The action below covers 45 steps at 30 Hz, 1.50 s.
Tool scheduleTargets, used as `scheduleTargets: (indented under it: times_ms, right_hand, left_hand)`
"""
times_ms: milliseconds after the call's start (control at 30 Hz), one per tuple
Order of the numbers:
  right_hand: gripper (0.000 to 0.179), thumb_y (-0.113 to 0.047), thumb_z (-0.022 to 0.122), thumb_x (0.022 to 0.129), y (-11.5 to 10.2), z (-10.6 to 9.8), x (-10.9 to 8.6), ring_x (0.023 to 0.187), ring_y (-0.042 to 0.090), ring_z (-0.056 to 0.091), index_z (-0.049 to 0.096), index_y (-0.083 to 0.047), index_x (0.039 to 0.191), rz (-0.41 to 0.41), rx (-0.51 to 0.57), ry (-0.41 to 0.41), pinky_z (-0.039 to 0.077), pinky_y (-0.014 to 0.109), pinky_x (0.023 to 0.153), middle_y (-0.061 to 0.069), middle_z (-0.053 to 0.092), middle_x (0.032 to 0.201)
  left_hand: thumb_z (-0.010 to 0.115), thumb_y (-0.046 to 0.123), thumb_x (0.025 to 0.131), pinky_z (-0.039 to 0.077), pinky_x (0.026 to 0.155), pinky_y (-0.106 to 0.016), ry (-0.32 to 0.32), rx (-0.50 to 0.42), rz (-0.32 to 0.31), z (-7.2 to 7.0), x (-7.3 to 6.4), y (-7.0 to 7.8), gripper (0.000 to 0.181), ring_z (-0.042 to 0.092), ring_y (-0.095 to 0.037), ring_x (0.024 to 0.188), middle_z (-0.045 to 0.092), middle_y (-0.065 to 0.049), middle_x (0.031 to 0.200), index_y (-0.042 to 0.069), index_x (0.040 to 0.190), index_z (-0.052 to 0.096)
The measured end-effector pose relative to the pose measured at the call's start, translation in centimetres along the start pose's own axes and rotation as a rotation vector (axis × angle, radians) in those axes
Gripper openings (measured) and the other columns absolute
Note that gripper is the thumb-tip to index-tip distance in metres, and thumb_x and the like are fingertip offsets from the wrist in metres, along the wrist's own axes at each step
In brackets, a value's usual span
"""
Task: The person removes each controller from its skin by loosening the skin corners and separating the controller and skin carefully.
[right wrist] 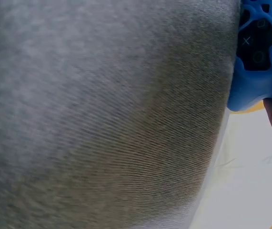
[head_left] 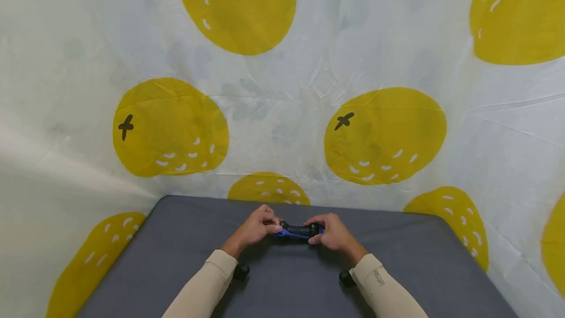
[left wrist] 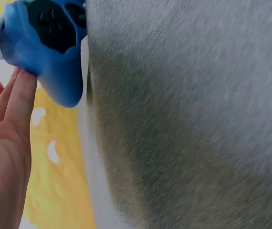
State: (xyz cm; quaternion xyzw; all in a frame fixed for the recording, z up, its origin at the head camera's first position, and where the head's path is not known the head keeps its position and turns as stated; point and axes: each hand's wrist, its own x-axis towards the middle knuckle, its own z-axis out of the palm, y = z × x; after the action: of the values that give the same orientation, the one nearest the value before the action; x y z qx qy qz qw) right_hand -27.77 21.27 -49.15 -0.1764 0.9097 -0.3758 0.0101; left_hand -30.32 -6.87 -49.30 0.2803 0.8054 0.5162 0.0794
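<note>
A game controller [head_left: 297,231] in a blue cover lies between both hands near the table's far edge, its black edge toward me. My left hand [head_left: 255,228] pinches its left end between thumb and fingers. At the other end, my right hand [head_left: 334,232] grips with fingers over the top and thumb below. In the left wrist view, the blue grip of the controller [left wrist: 62,78] with its black directional-pad area points down. The right wrist view shows the controller's [right wrist: 252,90] button face with cross, square and circle marks, and cutouts in the blue cover.
A dark grey cloth covers the table [head_left: 291,283]. Behind it hangs a white curtain [head_left: 273,126] printed with big yellow fruit. Black wrist devices [head_left: 241,272] show beside both light sleeves [head_left: 203,281].
</note>
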Motion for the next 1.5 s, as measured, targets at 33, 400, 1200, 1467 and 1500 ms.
scheduleTargets:
  times_ms: [33, 400, 1200, 1467, 1500]
  right_hand:
    - [0.038, -0.010, 0.092, 0.075, 0.0, -0.1, 0.1, 0.101, 0.017, 0.066, 0.081, -0.022, 0.109, -0.003, -0.003, 0.006, 0.056, 0.036, 0.088, 0.004, 0.078, 0.116]
    - [0.040, -0.009, 0.093, 0.073, -0.2, 0.1, -0.1, 0.099, 0.017, 0.068, 0.081, -0.019, 0.111, 0.014, 0.028, -0.009, 0.058, 0.035, 0.085, 0.005, 0.079, 0.114]
    - [0.036, -0.009, 0.090, 0.077, -0.6, -0.2, 0.6, 0.091, 0.013, 0.065, 0.081, -0.018, 0.111, -0.009, -0.036, -0.024, 0.055, 0.029, 0.083, 0.003, 0.080, 0.109]
    - [0.035, -0.011, 0.089, 0.079, -0.5, -0.1, 0.3, 0.090, 0.010, 0.064, 0.080, -0.019, 0.111, -0.033, -0.065, -0.021, 0.055, 0.028, 0.083, 0.001, 0.079, 0.110]
    - [0.034, -0.012, 0.089, 0.080, -0.5, 0.1, 0.2, 0.091, 0.010, 0.064, 0.080, -0.019, 0.112, -0.037, -0.070, -0.026, 0.055, 0.029, 0.083, 0.001, 0.079, 0.111]
  left_hand:
    - [0.078, 0.010, 0.094, 0.057, 0.096, -0.031, 0.018, -0.013, -0.004, 0.1, 0.0, 0.2, 0.010, 0.067, -0.034, 0.119, 0.050, -0.008, 0.102, 0.002, 0.089, 0.075]
    - [0.091, 0.034, 0.080, 0.053, 0.091, -0.036, 0.042, 0.175, -0.055, 1.5, 0.0, 0.5, 0.028, 0.054, -0.020, 0.101, 0.039, -0.001, 0.104, 0.025, 0.106, 0.084]
    - [0.072, 0.038, 0.097, 0.023, 0.060, -0.026, 0.069, 0.634, 0.102, 2.5, 0.3, 1.2, 0.008, 0.038, -0.012, 0.065, 0.032, 0.002, 0.106, 0.032, 0.094, 0.076]
    - [0.069, 0.038, 0.099, 0.025, 0.059, -0.024, 0.065, 0.668, 0.157, 2.6, 0.1, 0.8, 0.011, 0.037, -0.010, 0.063, 0.031, 0.000, 0.106, 0.029, 0.094, 0.075]
    - [0.069, 0.038, 0.099, 0.026, 0.060, -0.024, 0.062, 0.666, 0.157, 2.6, 0.0, 0.7, 0.012, 0.037, -0.010, 0.063, 0.031, 0.001, 0.106, 0.028, 0.095, 0.074]
